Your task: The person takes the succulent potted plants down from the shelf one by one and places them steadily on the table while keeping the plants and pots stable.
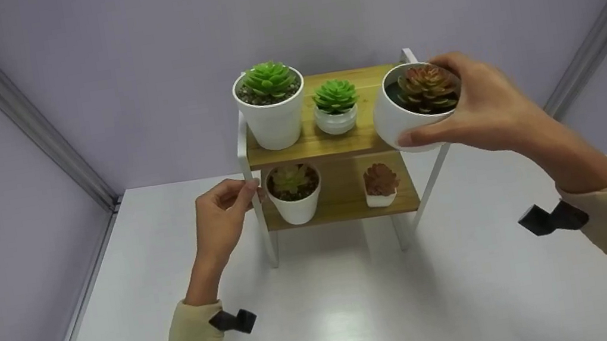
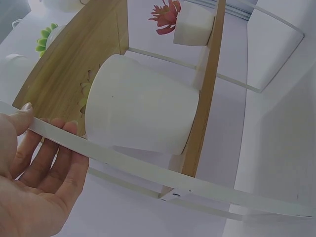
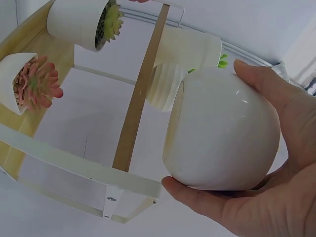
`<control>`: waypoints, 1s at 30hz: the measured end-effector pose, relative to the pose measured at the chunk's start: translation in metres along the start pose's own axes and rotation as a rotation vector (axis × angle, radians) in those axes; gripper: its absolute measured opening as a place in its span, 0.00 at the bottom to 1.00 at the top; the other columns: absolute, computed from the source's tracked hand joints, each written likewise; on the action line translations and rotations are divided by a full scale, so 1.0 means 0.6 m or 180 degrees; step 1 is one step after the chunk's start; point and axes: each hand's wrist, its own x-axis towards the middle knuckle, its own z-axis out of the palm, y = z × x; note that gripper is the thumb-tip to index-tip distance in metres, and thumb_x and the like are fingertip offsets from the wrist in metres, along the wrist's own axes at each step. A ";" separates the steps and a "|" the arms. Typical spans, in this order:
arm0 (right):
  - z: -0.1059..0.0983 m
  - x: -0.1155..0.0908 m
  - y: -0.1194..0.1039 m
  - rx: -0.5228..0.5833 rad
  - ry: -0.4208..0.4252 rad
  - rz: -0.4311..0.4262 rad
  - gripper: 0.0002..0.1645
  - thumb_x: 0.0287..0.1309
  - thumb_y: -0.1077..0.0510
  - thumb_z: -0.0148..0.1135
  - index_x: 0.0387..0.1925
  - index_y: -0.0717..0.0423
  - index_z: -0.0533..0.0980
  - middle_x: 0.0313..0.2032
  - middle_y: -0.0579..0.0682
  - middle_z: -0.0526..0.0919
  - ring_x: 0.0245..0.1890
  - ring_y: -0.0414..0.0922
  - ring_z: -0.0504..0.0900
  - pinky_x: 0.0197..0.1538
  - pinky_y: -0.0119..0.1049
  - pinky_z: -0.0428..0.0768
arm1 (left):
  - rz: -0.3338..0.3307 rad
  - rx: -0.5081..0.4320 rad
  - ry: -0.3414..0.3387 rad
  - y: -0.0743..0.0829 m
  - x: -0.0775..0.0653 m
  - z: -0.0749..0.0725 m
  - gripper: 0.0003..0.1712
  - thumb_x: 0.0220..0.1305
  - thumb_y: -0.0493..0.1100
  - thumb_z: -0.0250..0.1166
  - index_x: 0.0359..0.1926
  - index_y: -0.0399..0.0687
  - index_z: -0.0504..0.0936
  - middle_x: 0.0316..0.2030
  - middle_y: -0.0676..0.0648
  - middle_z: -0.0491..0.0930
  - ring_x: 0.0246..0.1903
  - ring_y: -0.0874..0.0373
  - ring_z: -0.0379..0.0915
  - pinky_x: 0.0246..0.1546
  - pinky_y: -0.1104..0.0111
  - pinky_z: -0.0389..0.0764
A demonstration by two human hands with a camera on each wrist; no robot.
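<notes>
My right hand (image 1: 489,106) grips a round white pot (image 1: 392,121) from its right side, thumb and fingers spread around it. A reddish-green succulent (image 1: 427,92) sits inside. In the head view this pot overlaps the right end of the upper board (image 1: 324,146); in the right wrist view its base (image 3: 173,128) faces the board's end. At the rack's left side, my left hand (image 1: 220,216) pinches the white metal post (image 2: 108,157) between thumb and fingers. Just right of those fingertips, a white pot with a yellow-green succulent (image 1: 291,179) stands on the lower board (image 1: 341,204).
On the upper board stand a tall white pot with a green succulent (image 1: 275,120) and a small ribbed pot with another (image 1: 337,120). A small white pot with a red succulent (image 1: 380,180) is on the lower board's right. Grey-lilac walls (image 1: 315,6) enclose the white table (image 1: 324,306).
</notes>
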 end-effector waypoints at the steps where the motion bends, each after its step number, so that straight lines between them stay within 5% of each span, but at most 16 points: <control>1: 0.001 -0.002 -0.001 -0.0013 -0.0001 0.0000 0.67 0.39 0.35 0.88 0.74 0.56 0.64 0.60 0.58 0.79 0.59 0.54 0.78 0.61 0.53 0.75 | -0.0010 0.0013 0.0000 0.000 0.000 -0.001 0.15 0.72 0.48 0.71 0.41 0.39 0.90 0.39 0.39 0.89 0.43 0.51 0.88 0.49 0.66 0.90; 19: 0.005 -0.034 0.011 -0.0005 -0.0029 -0.0049 0.65 0.40 0.36 0.88 0.76 0.51 0.64 0.60 0.56 0.79 0.57 0.52 0.78 0.57 0.48 0.74 | 0.0021 -0.0062 -0.0055 -0.004 0.002 -0.001 0.16 0.71 0.46 0.71 0.43 0.34 0.88 0.40 0.35 0.89 0.43 0.45 0.88 0.48 0.66 0.90; 30: 0.012 -0.077 0.015 0.0042 0.0007 -0.0139 0.63 0.39 0.40 0.90 0.74 0.47 0.66 0.59 0.52 0.81 0.57 0.51 0.79 0.58 0.51 0.75 | 0.0010 -0.0028 -0.0003 -0.004 0.001 -0.001 0.11 0.71 0.46 0.72 0.42 0.41 0.90 0.40 0.38 0.89 0.42 0.50 0.88 0.47 0.67 0.90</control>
